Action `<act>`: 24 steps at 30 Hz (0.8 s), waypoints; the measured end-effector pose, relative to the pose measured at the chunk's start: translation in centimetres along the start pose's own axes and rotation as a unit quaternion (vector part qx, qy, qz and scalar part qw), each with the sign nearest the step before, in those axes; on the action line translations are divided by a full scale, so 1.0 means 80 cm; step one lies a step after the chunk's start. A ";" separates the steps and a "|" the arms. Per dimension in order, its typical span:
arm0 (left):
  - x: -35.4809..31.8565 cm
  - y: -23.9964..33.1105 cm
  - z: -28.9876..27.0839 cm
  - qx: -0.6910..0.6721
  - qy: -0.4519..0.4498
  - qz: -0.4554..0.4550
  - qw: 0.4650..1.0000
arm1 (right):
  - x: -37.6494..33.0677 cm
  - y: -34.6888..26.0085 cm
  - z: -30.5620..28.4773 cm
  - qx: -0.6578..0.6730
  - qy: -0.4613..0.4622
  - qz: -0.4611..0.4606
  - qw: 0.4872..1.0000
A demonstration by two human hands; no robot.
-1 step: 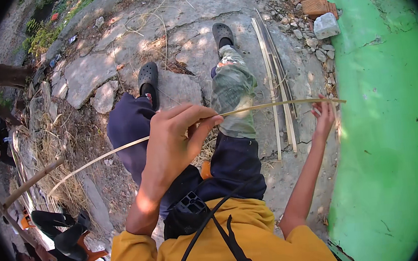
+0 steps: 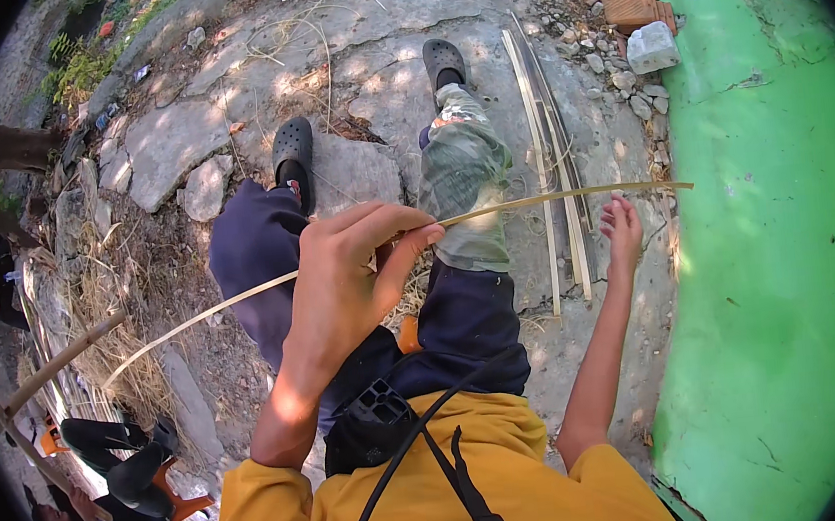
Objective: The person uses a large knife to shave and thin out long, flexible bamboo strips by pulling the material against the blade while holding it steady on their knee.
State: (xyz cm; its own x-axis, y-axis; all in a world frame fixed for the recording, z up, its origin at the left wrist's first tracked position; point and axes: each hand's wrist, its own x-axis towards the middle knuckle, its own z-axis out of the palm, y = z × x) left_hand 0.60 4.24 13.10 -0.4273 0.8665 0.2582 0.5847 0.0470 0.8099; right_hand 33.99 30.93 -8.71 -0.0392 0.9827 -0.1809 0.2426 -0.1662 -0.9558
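A long, thin bamboo strip (image 2: 523,202) runs across in front of me over both legs, its right part bowed slightly upward. My left hand (image 2: 339,283) pinches it near the middle between thumb and forefinger, above my lap. The strip's other end slopes down to the left past my knee. My right hand (image 2: 623,231) is just below the strip's right part, its fingers loosely bent and somewhat apart, holding nothing that I can see. A grey-green cloth (image 2: 468,185) covers my right knee and shin.
Several pale split lengths (image 2: 534,139) lie on the cracked concrete beyond my right leg. A green wall (image 2: 769,257) borders the right side, with a white block (image 2: 651,47) and bricks (image 2: 637,8) beside it. Two people sit at the left, near a wooden pole (image 2: 66,365).
My right hand has come off the strip and shifted a little left, its fingers more curled. The strip's right part has risen slightly. My left hand keeps its pinch.
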 end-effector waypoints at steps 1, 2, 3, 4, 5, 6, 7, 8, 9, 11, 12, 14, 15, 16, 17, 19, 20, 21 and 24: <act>0.001 -0.001 0.008 -0.006 -0.005 -0.007 1.000 | 0.007 0.085 0.002 -0.063 -0.043 0.086 0.993; 0.003 -0.003 0.015 -0.035 -0.010 -0.029 0.999 | 0.003 0.163 0.007 -0.147 -0.092 0.129 0.976; 0.006 -0.004 0.021 -0.062 -0.014 -0.050 0.997 | -0.015 0.232 0.016 -0.156 -0.135 0.188 0.960; 0.007 -0.009 0.026 -0.064 -0.016 -0.055 0.996 | -0.041 0.284 0.031 -0.251 -0.168 0.194 0.933; 0.008 -0.013 0.034 -0.099 -0.036 -0.065 0.992 | -0.062 0.328 0.038 -0.375 -0.213 0.154 0.889; 0.007 -0.017 0.036 -0.121 -0.051 -0.080 0.988 | -0.092 0.353 0.055 -0.387 -0.278 0.123 0.870; 0.006 -0.018 0.035 -0.115 -0.049 -0.087 0.988 | -0.115 0.368 0.067 -0.397 -0.340 0.092 0.848; 0.006 -0.017 0.035 -0.118 -0.060 -0.118 0.984 | -0.140 0.377 0.082 -0.400 -0.365 0.074 0.838; 0.006 -0.017 0.035 -0.121 -0.072 -0.147 0.979 | -0.157 0.383 0.093 -0.400 -0.364 0.068 0.838; 0.008 -0.021 0.044 -0.136 -0.069 -0.165 0.975 | -0.175 0.388 0.104 -0.395 -0.336 0.068 0.852; 0.008 -0.023 0.048 -0.153 -0.062 -0.181 0.970 | -0.180 0.389 0.107 -0.391 -0.320 0.070 0.860; 0.011 -0.025 0.054 -0.149 -0.068 -0.198 0.966 | -0.184 0.391 0.112 -0.383 -0.291 0.078 0.873; 0.014 -0.027 0.057 -0.147 -0.071 -0.210 0.964 | -0.184 0.391 0.113 -0.378 -0.281 0.080 0.878; 0.017 -0.031 0.060 -0.147 -0.072 -0.213 0.963 | -0.186 0.392 0.115 -0.372 -0.272 0.082 0.884; 0.018 -0.037 0.064 -0.126 -0.065 -0.185 0.972 | -0.190 0.393 0.116 -0.369 -0.263 0.086 0.887; 0.021 -0.048 0.070 -0.104 -0.057 -0.162 0.980 | -0.193 0.396 0.116 -0.358 -0.237 0.095 0.898; 0.024 -0.052 0.074 -0.099 -0.052 -0.170 0.979 | -0.191 0.397 0.117 -0.349 -0.219 0.096 0.906; 0.026 -0.057 0.078 -0.096 -0.048 -0.177 0.978 | -0.189 0.399 0.116 -0.342 -0.199 0.099 0.913; 0.032 -0.081 0.104 -0.129 -0.056 -0.188 0.972 | -0.160 0.412 0.085 -0.295 -0.098 0.103 0.945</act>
State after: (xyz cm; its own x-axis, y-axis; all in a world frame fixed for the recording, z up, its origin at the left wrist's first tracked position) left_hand 1.50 10.27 4.14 -0.4914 0.8614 -0.1285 0.2027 0.2566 0.9450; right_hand 35.89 12.31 -39.49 -0.0966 0.8912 -0.4433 0.7607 -0.2211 -0.6103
